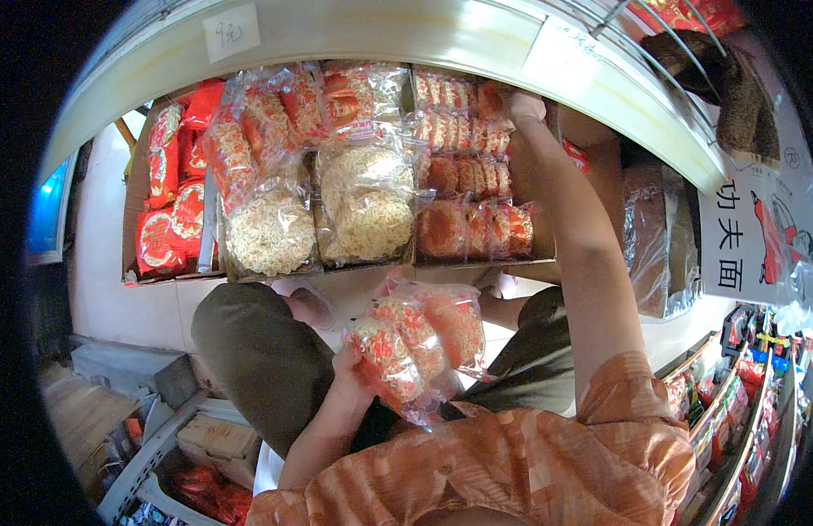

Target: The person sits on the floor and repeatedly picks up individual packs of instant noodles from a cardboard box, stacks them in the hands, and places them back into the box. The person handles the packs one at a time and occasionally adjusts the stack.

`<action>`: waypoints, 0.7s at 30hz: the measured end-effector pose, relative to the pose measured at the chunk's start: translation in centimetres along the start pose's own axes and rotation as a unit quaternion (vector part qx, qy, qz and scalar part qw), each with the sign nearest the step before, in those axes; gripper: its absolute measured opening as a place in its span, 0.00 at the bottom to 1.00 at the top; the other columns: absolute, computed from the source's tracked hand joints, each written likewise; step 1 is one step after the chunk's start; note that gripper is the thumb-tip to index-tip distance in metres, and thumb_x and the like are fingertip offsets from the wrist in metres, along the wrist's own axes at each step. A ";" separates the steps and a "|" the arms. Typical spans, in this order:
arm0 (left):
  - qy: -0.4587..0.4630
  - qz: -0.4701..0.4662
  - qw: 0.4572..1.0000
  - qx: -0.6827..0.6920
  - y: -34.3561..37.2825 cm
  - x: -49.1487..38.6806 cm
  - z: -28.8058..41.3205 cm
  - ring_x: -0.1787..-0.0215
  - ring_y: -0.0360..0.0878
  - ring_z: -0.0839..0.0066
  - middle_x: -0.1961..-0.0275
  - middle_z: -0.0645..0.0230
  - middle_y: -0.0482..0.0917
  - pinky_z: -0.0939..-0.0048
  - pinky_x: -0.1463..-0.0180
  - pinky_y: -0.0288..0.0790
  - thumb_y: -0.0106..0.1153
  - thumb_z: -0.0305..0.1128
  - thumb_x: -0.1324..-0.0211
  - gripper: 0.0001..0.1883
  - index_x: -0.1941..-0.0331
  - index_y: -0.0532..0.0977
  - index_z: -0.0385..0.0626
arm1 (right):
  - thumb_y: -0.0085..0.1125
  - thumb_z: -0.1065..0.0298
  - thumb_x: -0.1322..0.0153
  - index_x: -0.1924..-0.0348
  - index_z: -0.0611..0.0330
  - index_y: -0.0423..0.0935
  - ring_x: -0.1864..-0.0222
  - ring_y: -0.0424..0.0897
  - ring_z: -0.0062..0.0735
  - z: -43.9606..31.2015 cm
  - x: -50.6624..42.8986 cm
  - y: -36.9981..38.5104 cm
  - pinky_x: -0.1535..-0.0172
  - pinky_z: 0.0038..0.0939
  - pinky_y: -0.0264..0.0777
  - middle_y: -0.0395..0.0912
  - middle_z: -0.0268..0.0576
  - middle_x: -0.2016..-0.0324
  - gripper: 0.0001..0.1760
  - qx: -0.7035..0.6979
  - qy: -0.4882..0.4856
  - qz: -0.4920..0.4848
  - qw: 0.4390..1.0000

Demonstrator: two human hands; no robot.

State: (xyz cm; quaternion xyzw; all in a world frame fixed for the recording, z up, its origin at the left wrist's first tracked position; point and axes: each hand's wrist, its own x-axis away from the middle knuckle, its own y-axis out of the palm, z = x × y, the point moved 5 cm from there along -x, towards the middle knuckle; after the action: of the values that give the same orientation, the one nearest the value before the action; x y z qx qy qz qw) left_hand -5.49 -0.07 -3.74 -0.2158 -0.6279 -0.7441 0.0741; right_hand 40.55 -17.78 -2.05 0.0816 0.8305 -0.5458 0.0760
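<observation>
My left hand [355, 373] grips a clear plastic pack of dried noodle cakes [416, 342] with red print, held above my lap. My right hand [526, 106] reaches to the back right of a cardboard box [541, 253] and touches the packs there; its fingers are partly hidden. Rows of red-printed noodle packs [475, 177] stand in that box. Left of it, bags of pale round noodle cakes [367, 210] and another such bag [270, 238] lie in open boxes, with red-printed packs behind them. Red packets [158, 240] fill the leftmost box.
A pale metal shelf edge [380, 36] with paper notes crosses above the boxes. At right stand a plastic-wrapped carton [663, 243], a printed white sheet [742, 230] and racks of packets [729, 421]. Lower left is a crate [150, 486] holding a carton [216, 435] and red bags.
</observation>
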 end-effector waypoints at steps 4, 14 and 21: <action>0.007 -0.038 0.999 0.003 1.2 -0.5 0.1 0.44 0.70 0.66 0.44 0.61 0.70 0.63 0.41 0.65 0.68 0.46 0.66 0.49 0.38 0.56 0.40 | 0.56 0.59 0.38 0.45 0.50 0.71 0.43 0.69 0.44 0.3 0.2 1.2 0.45 0.37 0.66 0.66 0.46 0.42 0.27 0.082 -0.010 -0.005 0.997; 0.045 0.040 0.998 -0.022 -1.5 0.2 0.6 0.43 0.69 0.63 0.44 0.60 0.70 0.59 0.41 0.65 0.58 0.55 0.57 0.42 0.40 0.60 0.41 | 0.61 0.57 0.37 0.50 0.58 0.75 0.54 0.75 0.42 -3.3 7.3 -3.0 0.50 0.38 0.69 0.76 0.53 0.56 0.24 0.232 -0.201 -0.015 0.951; 0.067 -0.031 0.997 -0.009 0.0 -0.5 0.5 0.39 0.66 0.61 0.40 0.60 0.67 0.53 0.38 0.62 0.59 0.52 0.53 0.40 0.39 0.59 0.42 | 0.40 0.52 0.25 0.51 0.70 0.70 0.69 0.78 0.24 -4.9 26.3 -10.4 0.64 0.24 0.74 0.79 0.43 0.68 0.26 -0.510 0.002 -0.438 0.740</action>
State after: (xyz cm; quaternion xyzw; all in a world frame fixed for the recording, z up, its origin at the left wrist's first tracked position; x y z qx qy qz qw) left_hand -4.92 0.37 -3.90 -0.1461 -0.6216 -0.7642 0.0907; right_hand 12.42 -15.94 3.49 -0.3413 0.9289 -0.0137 -0.1430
